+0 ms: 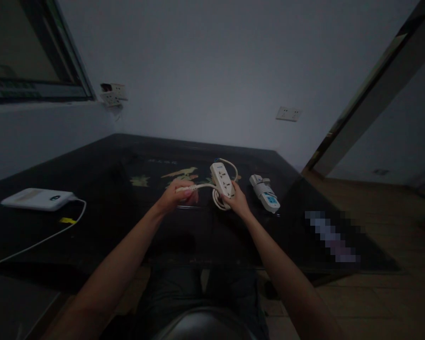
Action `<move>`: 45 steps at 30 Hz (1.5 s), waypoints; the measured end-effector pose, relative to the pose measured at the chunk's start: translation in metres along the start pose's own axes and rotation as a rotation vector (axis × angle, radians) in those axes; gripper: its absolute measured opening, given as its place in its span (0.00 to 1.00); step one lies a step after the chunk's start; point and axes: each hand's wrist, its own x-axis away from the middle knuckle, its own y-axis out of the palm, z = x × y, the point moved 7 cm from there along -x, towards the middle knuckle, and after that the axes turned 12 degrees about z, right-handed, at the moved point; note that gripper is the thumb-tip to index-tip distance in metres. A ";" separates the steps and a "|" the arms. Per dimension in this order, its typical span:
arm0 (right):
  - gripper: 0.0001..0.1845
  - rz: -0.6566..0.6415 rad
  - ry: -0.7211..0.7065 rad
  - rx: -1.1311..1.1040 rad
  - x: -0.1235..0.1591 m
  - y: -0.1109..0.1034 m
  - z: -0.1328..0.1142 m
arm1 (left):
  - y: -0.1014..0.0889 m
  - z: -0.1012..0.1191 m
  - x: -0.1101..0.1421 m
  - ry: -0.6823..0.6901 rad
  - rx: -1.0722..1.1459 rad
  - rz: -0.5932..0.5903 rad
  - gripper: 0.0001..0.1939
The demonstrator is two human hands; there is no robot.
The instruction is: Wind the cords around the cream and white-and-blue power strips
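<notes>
A white power strip (222, 179) is held tilted above the dark table, its socket face towards me. My right hand (236, 197) is closed around its lower end, with loops of its cord (217, 200) gathered beneath. The plug end of the cord (187, 188) sits in my left hand (175, 193), whose fingers are closed on it. Between the two hands the cord stretches in a short line, and another loop curves behind the strip's top. To the right lies a second white power strip (269, 200), its cord wound around it.
A white power bank (38, 199) with a cable trailing off the table's left edge lies on the dark table (109, 226). A blurred-out item (331, 236) is near the right edge. Wall sockets (288, 114) are on the wall behind, and a window is at upper left.
</notes>
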 end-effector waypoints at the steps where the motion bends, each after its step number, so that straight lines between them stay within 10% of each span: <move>1: 0.39 -0.005 0.000 0.003 0.000 0.000 0.001 | -0.002 -0.001 -0.001 0.000 0.007 0.018 0.23; 19: 0.40 -0.134 -0.064 -0.111 -0.005 -0.024 -0.020 | 0.013 -0.032 -0.011 -0.045 -0.317 -0.014 0.14; 26: 0.40 -0.068 -0.031 -0.118 -0.015 -0.044 -0.017 | -0.007 -0.020 -0.018 0.213 -0.386 0.168 0.12; 45: 0.43 -0.021 0.005 -0.053 -0.018 -0.048 -0.005 | 0.022 -0.034 -0.011 0.437 -0.712 -0.054 0.13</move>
